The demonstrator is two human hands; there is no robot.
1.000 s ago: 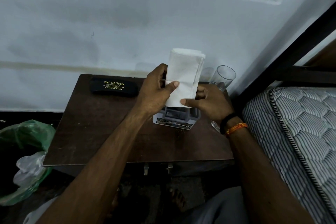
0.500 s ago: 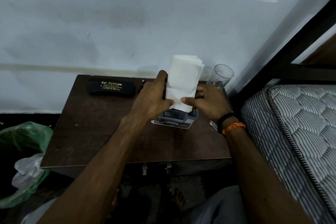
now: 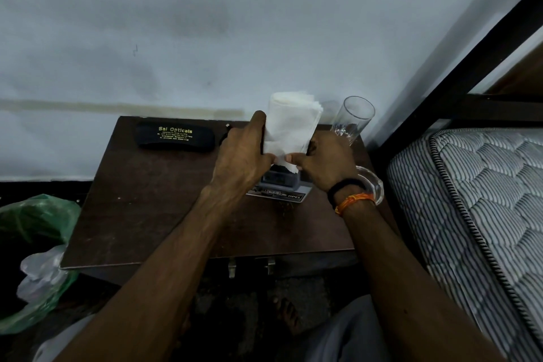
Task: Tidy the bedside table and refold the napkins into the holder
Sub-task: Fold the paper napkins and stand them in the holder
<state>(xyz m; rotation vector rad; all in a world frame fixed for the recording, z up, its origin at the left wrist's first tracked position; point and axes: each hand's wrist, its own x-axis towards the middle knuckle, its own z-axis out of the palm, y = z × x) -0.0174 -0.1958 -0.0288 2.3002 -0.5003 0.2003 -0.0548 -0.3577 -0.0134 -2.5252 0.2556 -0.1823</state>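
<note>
Standing upright over the grey plastic napkin holder [image 3: 279, 182], the folded stack of white paper napkins [image 3: 289, 126] is held from both sides, its lower edge at the holder's mouth; whether it has entered the slot cannot be told. The left hand [image 3: 244, 159] grips the stack's left edge, thumb across the front near the bottom, fingers behind. The right hand [image 3: 324, 164] pinches the right lower edge, thumb in front. The holder sits on the dark brown wooden bedside table [image 3: 152, 209], right of centre. A black spectacle case with gold lettering [image 3: 175, 137] lies at the back left. A clear drinking glass [image 3: 351, 120] stands at the back right, just beside the napkins. A striped quilted mattress [image 3: 482, 214] adjoins on the right; a green plastic bag [image 3: 32, 226] sits on the floor at left.
</note>
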